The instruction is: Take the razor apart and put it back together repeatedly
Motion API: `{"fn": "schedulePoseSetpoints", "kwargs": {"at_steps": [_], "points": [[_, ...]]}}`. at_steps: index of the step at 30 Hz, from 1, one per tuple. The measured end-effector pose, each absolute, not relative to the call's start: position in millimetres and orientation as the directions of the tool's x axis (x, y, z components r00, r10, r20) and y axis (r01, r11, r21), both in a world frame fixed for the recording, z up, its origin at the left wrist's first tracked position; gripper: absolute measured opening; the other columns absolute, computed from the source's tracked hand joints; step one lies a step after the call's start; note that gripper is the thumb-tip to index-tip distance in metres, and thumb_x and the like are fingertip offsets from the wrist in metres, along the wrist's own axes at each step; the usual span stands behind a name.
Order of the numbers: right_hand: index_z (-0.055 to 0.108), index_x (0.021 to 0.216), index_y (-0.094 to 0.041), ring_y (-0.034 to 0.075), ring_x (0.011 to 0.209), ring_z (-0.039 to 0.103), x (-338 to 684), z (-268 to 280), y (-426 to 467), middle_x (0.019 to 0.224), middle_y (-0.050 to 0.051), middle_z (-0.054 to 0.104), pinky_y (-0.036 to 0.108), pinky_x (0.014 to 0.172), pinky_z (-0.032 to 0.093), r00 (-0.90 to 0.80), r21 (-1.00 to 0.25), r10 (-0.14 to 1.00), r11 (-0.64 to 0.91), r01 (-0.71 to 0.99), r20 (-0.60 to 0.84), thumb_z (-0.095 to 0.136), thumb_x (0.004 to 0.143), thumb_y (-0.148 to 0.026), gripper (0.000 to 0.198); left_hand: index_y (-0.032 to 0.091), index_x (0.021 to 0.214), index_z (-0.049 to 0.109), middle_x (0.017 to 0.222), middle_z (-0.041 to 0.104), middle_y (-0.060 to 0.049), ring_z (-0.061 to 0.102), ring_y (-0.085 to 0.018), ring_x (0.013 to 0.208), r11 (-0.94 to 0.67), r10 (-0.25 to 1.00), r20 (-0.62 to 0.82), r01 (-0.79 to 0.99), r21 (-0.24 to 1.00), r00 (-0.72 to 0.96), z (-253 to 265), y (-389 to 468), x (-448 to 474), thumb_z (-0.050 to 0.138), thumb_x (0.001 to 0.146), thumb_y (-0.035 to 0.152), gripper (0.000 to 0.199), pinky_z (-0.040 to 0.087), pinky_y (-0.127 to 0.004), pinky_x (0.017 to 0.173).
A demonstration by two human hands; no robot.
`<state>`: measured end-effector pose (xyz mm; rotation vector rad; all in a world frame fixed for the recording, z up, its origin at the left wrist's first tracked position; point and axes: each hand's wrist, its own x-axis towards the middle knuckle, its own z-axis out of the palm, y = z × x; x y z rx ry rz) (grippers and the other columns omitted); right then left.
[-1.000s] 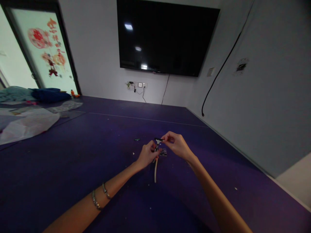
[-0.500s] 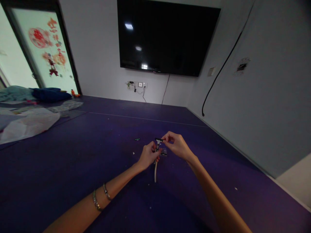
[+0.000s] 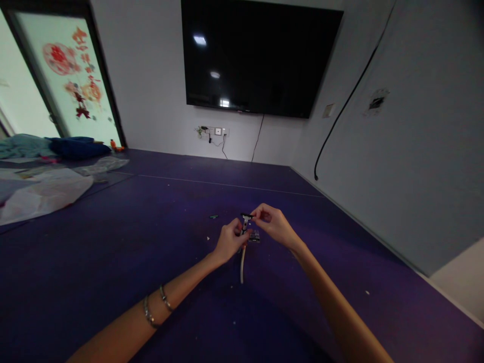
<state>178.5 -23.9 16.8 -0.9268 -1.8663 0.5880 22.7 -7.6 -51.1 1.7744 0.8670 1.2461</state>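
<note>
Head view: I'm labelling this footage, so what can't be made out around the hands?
In the head view:
T-shaped tool: middle hidden by left hand.
Black bar atop it: right end covered by right hand.
Small case: details too small.
Left forearm: cut off by bottom edge.

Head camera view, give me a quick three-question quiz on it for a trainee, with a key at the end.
1. Which hand grips the razor-like tool below its dark head?
2. True or false: the bracelets are on the left arm.
3. The small green-and-black piece lies on: A, the purple surface; B, the white plastic sheet; C, the pile of cloth.

Key: 1. The left hand. 2. True. 3. A.
</note>
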Motion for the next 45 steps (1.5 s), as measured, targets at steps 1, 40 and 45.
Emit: {"fn": "schedulePoseSetpoints", "kwargs": {"at_steps": [1,40,45], "points": [[0.047,0.07,-0.018,0.013,0.075,0.059,178.7,16.8,-23.8,0.081,0.003,0.061,0.03,0.074,0.046,-0.276,-0.719,0.799,0.602,0.347,0.535,0.053,0.075,-0.019,0.008,0.02,0.067,0.037,0.046,0.051,0.007,0.054,-0.012,0.04,-0.461,0.863,0.42,0.095,0.882,0.282,-51.1,-7.7,22.8,0.059,0.074,0.036,0.028,0.037,-0.019,0.04],[0.061,0.065,-0.014,0.008,0.047,0.041,142.1,-18.9,-28.0,0.054,-0.002,0.051,0.019,0.045,0.025,-0.376,-0.606,0.879,0.475,0.638,0.294,0.043,0.083,-0.032,0.032,0.011,0.098,0.059,0.098,0.067,-0.015,0.065,-0.019,0.084,-0.093,0.891,0.101,-0.039,0.995,0.442,-13.3,14.3,3.0,0.046,0.085,0.04,0.034,0.047,-0.028,0.066],[0.05,0.046,-0.014,0.006,0.042,0.034,144.8,-26.7,-23.2,0.042,-0.004,0.036,0.02,0.042,0.021,-0.202,-0.613,0.972,0.232,0.755,0.118,0.048,0.076,-0.027,0.032,0.011,0.08,0.063,0.079,0.07,-0.014,0.065,-0.021,0.067,-0.063,0.919,-0.076,0.334,0.94,0.388,-10.7,25.4,-14.9,0.042,0.076,0.063,0.056,0.041,-0.026,0.054]]}}
